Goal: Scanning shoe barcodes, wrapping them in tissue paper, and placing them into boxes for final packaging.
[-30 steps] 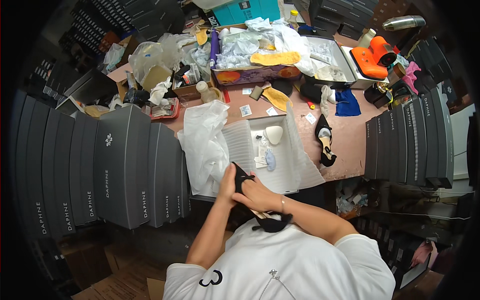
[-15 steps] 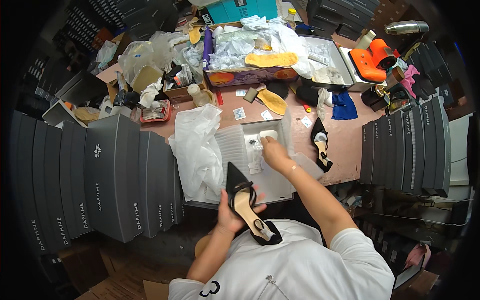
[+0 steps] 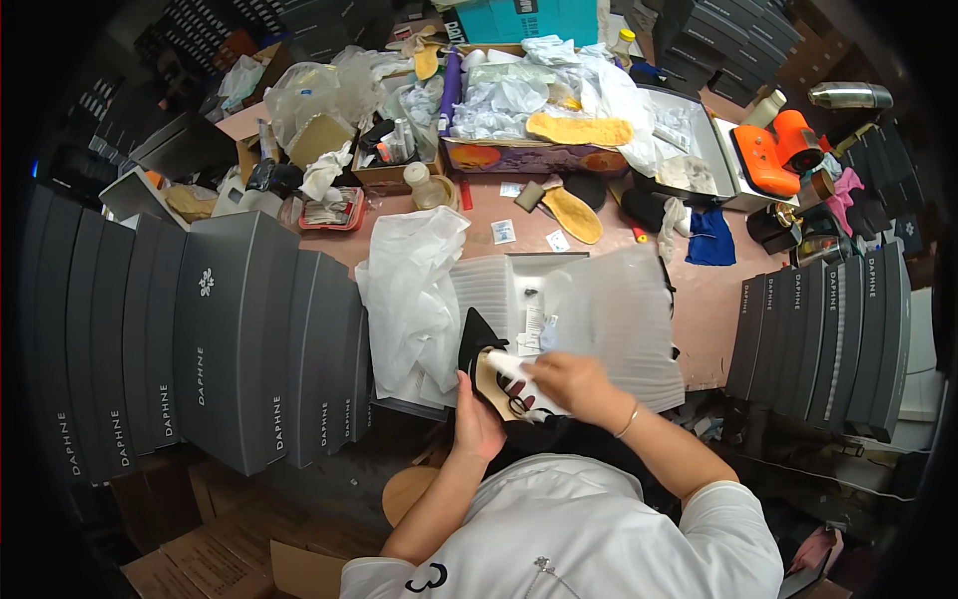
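A black pointed slingback shoe (image 3: 481, 336) with a beige insole tilts toe-up over the near side of the open shoe box (image 3: 544, 257). My left hand (image 3: 477, 424) grips it from below and the left. Pinched in my right hand (image 3: 581, 387) is a small white piece (image 3: 511, 366), paper or padding, I cannot tell which; it lies against the shoe's opening. Inside the box are small printed slips (image 3: 529, 324). A translucent ribbed foam sheet (image 3: 624, 319) spreads over its right side, and white tissue paper (image 3: 409, 290) over its left. Dark bits of another shoe (image 3: 676, 352) show at the sheet's right edge.
Grey shoe boxes (image 3: 239, 339) stand stacked at the left, more (image 3: 818, 339) at the right. At the back are a carton (image 3: 529, 158) of crumpled paper, a yellow insole (image 3: 572, 215), a glass bottle (image 3: 424, 187), a blue cloth (image 3: 711, 238) and an orange device (image 3: 766, 160).
My right hand has come out of the box with the white piece, toward the shoe. The foam sheet now spreads rightward, covering most of the other shoe. The view has shifted slightly.
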`<state>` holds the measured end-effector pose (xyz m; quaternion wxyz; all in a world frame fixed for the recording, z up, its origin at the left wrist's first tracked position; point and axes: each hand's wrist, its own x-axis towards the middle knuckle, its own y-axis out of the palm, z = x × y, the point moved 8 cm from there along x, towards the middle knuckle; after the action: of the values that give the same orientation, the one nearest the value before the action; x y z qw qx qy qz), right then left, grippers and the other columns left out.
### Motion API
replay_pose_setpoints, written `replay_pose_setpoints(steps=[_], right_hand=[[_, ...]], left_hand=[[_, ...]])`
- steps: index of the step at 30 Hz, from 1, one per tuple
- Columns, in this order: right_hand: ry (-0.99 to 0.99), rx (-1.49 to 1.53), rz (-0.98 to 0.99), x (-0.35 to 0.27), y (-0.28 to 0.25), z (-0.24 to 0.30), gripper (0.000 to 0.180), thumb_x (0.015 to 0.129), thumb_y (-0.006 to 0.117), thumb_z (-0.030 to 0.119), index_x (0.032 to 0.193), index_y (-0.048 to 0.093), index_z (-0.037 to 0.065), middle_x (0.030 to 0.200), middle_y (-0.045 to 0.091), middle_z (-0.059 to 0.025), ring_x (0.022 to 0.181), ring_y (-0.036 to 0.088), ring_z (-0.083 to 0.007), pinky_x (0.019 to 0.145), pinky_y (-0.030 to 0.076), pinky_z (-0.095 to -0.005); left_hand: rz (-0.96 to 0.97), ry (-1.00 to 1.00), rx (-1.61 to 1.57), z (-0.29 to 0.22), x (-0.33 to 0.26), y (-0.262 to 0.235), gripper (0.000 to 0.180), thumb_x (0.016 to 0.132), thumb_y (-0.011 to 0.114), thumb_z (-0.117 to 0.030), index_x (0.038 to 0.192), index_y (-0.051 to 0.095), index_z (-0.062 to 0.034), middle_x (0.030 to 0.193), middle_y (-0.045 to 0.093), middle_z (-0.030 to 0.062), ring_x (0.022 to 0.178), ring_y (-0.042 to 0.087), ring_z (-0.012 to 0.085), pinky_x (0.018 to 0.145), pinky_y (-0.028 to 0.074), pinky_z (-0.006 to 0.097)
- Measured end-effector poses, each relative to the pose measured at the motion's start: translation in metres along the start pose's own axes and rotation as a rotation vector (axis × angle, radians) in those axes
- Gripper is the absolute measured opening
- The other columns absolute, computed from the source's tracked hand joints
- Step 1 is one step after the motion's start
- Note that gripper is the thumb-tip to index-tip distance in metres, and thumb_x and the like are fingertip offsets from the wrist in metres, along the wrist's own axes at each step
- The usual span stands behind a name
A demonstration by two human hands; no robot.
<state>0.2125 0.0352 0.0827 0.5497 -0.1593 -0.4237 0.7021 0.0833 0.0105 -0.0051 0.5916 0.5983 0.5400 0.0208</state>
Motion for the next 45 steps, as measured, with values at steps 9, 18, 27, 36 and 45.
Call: replay_pose_setpoints(steps=[9, 18, 27, 36, 45], right_hand=[[0.253, -0.132, 0.262, 0.033, 0.061, -0.082, 0.023, 0.081, 0.056, 0.013, 0.103, 0.06, 0.008, 0.098, 0.058, -0.011, 0.084, 0.062, -0.0277, 0.064, 0.052, -0.0392], [0.34, -0.027, 0.057, 0.038, 0.04, -0.128, 0.036, 0.076, 0.063, 0.007, 0.11, 0.051, 0.006, 0.106, 0.053, -0.013, 0.091, 0.057, -0.0246, 0.074, 0.05, -0.037], [0.031, 0.118, -0.068, 0.002, 0.039, 0.016, 0.031, 0.075, 0.073, 0.019, 0.102, 0.061, 0.009, 0.111, 0.056, -0.0112, 0.103, 0.054, -0.0296, 0.088, 0.042, -0.0407], [0.163, -0.107, 0.028, 0.014, 0.036, 0.007, 0.026, 0.074, 0.063, 0.013, 0.1, 0.058, 0.009, 0.095, 0.057, -0.0059, 0.091, 0.054, -0.022, 0.079, 0.038, -0.0353], [0.424, 0.255, -0.101, 0.026, 0.088, -0.006, 0.092, 0.065, 0.067, 0.006, 0.146, 0.025, 0.013, 0.147, 0.019, -0.0291, 0.13, 0.029, -0.0485, 0.106, 0.028, -0.0487]], left_hand=[[-0.237, 0.017, 0.162, 0.016, -0.004, -0.05, 0.032, 0.094, 0.057, -0.022, 0.12, 0.047, -0.0061, 0.106, 0.058, 0.012, 0.084, 0.062, 0.0243, 0.073, 0.056, 0.04], [-0.214, -0.031, 0.022, 0.007, 0.001, -0.044, 0.046, 0.094, 0.052, -0.045, 0.116, 0.049, -0.0046, 0.095, 0.06, 0.0103, 0.075, 0.06, 0.0201, 0.065, 0.054, 0.035], [-0.127, 0.168, 0.329, -0.005, 0.009, -0.018, 0.047, 0.092, 0.054, -0.046, 0.117, 0.052, -0.0065, 0.094, 0.061, 0.0077, 0.078, 0.061, 0.0175, 0.067, 0.052, 0.031], [-0.088, 0.033, 0.283, 0.014, -0.003, -0.012, 0.047, 0.095, 0.047, -0.049, 0.116, 0.051, -0.0063, 0.095, 0.057, 0.005, 0.078, 0.056, 0.0156, 0.067, 0.049, 0.03], [-0.121, 0.041, 0.292, 0.021, -0.024, -0.022, 0.038, 0.098, 0.043, -0.044, 0.104, 0.048, -0.007, 0.08, 0.054, 0.0061, 0.066, 0.057, 0.0157, 0.061, 0.05, 0.03]])
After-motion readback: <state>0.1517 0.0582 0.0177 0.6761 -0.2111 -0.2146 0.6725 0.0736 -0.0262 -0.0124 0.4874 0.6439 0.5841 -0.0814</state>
